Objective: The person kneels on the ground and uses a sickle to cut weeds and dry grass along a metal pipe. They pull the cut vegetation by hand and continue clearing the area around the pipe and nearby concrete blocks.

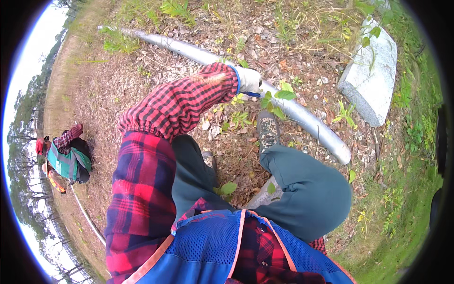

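Note:
My left hand (249,80), in a white glove with a blue cuff edge and a bit of blue by the fingers, reaches down over a long grey metal pole (301,115). The pole lies across the ground and looks bent by the lens. The fingers are mostly hidden, so whether they grip the pole or a stem is unclear. Green leaves of a low plant (283,95) overlap the pole just beside the glove. My right hand is out of view. My left boot (209,159) is partly hidden by the trouser leg, while my right boot (268,129) stands close to the pole.
A pale stone slab (372,76) lies to the right. Another piece of stone (264,193) shows between my legs. At far left, a person in a green vest (67,161) crouches beside another in orange (56,183). A thin white pole or line (87,209) runs along the ground.

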Available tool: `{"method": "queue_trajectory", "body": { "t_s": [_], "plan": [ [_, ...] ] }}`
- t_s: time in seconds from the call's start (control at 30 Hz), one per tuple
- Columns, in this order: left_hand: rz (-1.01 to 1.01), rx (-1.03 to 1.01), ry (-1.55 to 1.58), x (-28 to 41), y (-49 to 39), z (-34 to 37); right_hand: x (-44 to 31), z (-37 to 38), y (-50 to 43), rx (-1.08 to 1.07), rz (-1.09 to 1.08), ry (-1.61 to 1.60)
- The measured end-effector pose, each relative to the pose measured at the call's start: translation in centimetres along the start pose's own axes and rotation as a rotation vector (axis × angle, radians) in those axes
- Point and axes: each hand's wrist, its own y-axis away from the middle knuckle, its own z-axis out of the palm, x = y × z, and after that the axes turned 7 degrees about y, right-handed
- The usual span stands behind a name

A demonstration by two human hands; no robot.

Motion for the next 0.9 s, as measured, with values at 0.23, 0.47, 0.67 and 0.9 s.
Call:
{"method": "queue_trajectory", "body": {
  "t_s": [0.23, 0.47, 0.67, 0.9],
  "plan": [
    [-0.088, 0.384, 0.115, -6.9, 2.3, 1.8, -1.8, 5.5, -2.2, -0.084, -0.049, 0.035],
    [-0.074, 0.156, 0.152, -5.6, 8.8, 6.8, -2.7, 5.7, -4.2, -0.161, -0.177, 0.071],
    [-0.084, 0.311, 0.187, -5.6, 9.2, 6.7, -4.7, 6.3, -5.7, -0.196, -0.284, 0.133],
    [0.097, 0.415, 0.710, -10.2, 0.1, 12.2, -9.4, 8.7, -8.5, -0.210, -0.387, 0.215]
  ]
}}
